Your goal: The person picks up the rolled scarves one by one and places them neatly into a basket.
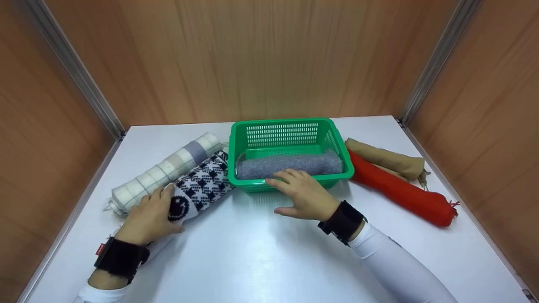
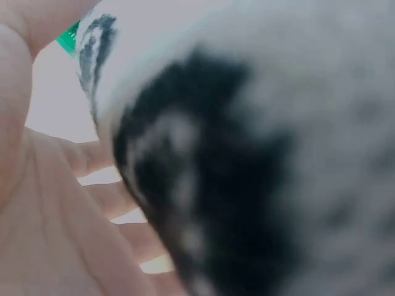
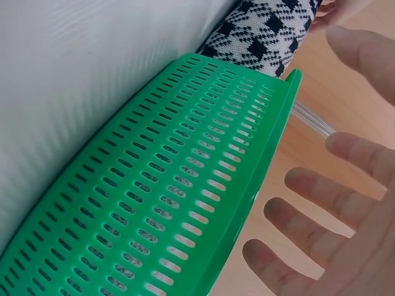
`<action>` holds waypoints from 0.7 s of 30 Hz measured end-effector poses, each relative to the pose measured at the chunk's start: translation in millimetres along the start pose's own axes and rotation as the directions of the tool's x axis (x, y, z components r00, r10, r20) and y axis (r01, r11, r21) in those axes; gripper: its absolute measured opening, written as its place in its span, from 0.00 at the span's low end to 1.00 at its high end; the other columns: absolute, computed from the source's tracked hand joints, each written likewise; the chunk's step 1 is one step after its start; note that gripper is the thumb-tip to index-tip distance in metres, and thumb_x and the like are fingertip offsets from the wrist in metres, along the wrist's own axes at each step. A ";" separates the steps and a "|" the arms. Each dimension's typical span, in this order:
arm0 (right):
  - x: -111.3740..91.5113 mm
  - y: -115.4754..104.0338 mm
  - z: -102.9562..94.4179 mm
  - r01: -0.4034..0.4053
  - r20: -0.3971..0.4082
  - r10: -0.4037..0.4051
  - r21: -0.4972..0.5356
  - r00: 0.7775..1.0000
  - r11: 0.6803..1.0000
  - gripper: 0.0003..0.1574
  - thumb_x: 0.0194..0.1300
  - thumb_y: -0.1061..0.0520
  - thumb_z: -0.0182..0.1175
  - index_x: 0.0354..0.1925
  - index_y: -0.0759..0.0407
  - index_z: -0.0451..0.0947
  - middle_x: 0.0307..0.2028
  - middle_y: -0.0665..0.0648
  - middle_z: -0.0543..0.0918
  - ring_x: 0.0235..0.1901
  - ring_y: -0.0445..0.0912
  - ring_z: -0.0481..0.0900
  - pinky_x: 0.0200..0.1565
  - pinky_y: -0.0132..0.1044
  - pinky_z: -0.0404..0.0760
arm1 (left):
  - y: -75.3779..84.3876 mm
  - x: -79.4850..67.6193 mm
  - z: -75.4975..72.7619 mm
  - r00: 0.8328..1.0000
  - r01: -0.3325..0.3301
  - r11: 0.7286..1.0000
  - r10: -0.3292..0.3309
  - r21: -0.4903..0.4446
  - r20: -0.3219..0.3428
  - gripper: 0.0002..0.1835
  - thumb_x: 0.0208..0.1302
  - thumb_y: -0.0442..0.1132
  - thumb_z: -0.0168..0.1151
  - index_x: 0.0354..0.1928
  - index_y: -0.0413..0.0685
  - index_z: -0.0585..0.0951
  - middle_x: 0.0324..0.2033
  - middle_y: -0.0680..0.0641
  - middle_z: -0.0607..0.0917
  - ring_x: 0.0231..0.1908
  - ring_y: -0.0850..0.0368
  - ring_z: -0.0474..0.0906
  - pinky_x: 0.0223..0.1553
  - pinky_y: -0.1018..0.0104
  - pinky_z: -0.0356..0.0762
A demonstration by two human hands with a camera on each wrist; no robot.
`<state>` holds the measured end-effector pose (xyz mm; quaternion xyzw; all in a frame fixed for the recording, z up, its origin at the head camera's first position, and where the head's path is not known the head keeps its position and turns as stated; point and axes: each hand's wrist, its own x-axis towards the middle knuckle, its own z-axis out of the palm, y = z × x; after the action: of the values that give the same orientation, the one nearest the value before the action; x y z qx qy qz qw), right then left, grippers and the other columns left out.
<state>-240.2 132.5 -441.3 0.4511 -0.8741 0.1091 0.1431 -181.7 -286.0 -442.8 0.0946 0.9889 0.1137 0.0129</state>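
A rolled black-and-white houndstooth scarf [image 1: 204, 183] with a round dark motif lies slantwise left of the green basket [image 1: 290, 184]. Over its near end is my left hand [image 1: 147, 214], fingers along the roll and thumb out to the near side. In the left wrist view the knitted scarf [image 2: 210, 172] covers my fingertips, and light shows between the fingers. A grey rolled scarf [image 1: 290, 165] lies in the basket along its near side. My right hand [image 1: 307, 195] hovers at the basket's near rim, fingers spread, holding nothing.
A cream checked scarf roll [image 1: 164, 174] lies behind the houndstooth one. Right of the basket are a red scarf roll [image 1: 400, 193] and a tan one [image 1: 387, 158]. Wooden panels [image 1: 278, 59] wall in the white table [image 1: 252, 261] at the back and sides.
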 end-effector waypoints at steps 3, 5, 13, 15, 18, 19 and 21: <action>0.0 -0.3 0.2 -0.008 0.009 0.008 0.008 1.000 1.000 0.48 0.66 0.36 0.77 0.75 0.53 0.75 0.69 0.61 0.82 0.69 0.59 0.79 0.68 0.59 0.81 | -2.6 -0.5 3.1 1.000 0.015 1.000 -0.014 -0.019 0.008 0.68 0.48 0.55 0.86 0.82 0.30 0.56 0.73 0.18 0.67 0.64 0.12 0.71 0.57 0.18 0.75; 0.5 -1.0 0.7 -0.009 0.011 0.008 0.011 1.000 1.000 0.48 0.66 0.36 0.77 0.75 0.53 0.75 0.69 0.61 0.82 0.69 0.59 0.79 0.68 0.59 0.81 | -4.1 -0.8 4.9 1.000 0.022 0.999 -0.022 -0.023 0.016 0.69 0.47 0.54 0.86 0.82 0.29 0.56 0.72 0.17 0.67 0.64 0.12 0.71 0.59 0.18 0.74; 2.6 -3.2 2.8 0.005 0.012 -0.005 0.018 1.000 1.000 0.47 0.66 0.36 0.77 0.75 0.53 0.76 0.69 0.62 0.81 0.69 0.59 0.79 0.67 0.60 0.81 | -13.1 -6.0 7.8 0.993 0.088 0.995 -0.083 -0.045 0.088 0.74 0.42 0.51 0.88 0.82 0.24 0.52 0.70 0.11 0.65 0.61 0.08 0.71 0.58 0.18 0.75; 3.3 -3.5 2.9 0.003 0.014 -0.003 0.017 1.000 1.000 0.47 0.66 0.36 0.77 0.75 0.52 0.76 0.69 0.61 0.81 0.69 0.58 0.79 0.67 0.59 0.81 | -14.7 -6.9 7.9 0.990 0.101 0.993 -0.095 -0.062 0.101 0.75 0.41 0.50 0.88 0.82 0.24 0.50 0.70 0.10 0.64 0.60 0.08 0.71 0.57 0.19 0.76; 5.3 -4.6 3.0 0.002 0.018 -0.002 0.018 1.000 1.000 0.47 0.66 0.36 0.77 0.75 0.52 0.75 0.69 0.60 0.81 0.69 0.58 0.78 0.68 0.58 0.81 | -16.2 -7.6 7.9 0.989 0.111 0.991 -0.103 -0.076 0.106 0.76 0.40 0.49 0.89 0.82 0.22 0.49 0.69 0.08 0.62 0.60 0.07 0.71 0.57 0.19 0.76; 6.0 -5.1 3.2 0.003 0.019 -0.003 0.020 1.000 1.000 0.47 0.66 0.36 0.77 0.75 0.52 0.75 0.69 0.60 0.81 0.69 0.58 0.78 0.68 0.58 0.81 | -16.9 -7.7 7.9 0.989 0.113 0.991 -0.104 -0.078 0.106 0.76 0.39 0.48 0.89 0.82 0.21 0.48 0.69 0.07 0.61 0.61 0.07 0.71 0.58 0.19 0.76; 7.4 -6.2 3.9 0.004 0.024 -0.004 0.024 1.000 1.000 0.48 0.65 0.37 0.77 0.75 0.52 0.75 0.69 0.60 0.81 0.69 0.58 0.78 0.68 0.58 0.81 | -17.4 -8.5 7.5 0.989 0.113 0.990 -0.105 -0.081 0.104 0.76 0.39 0.46 0.88 0.81 0.19 0.48 0.68 0.06 0.62 0.61 0.06 0.70 0.59 0.19 0.75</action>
<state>-239.8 122.1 -442.0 0.4559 -0.8735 0.1140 0.1272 -176.2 -302.5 -454.1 0.0452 0.9848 0.1510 0.0724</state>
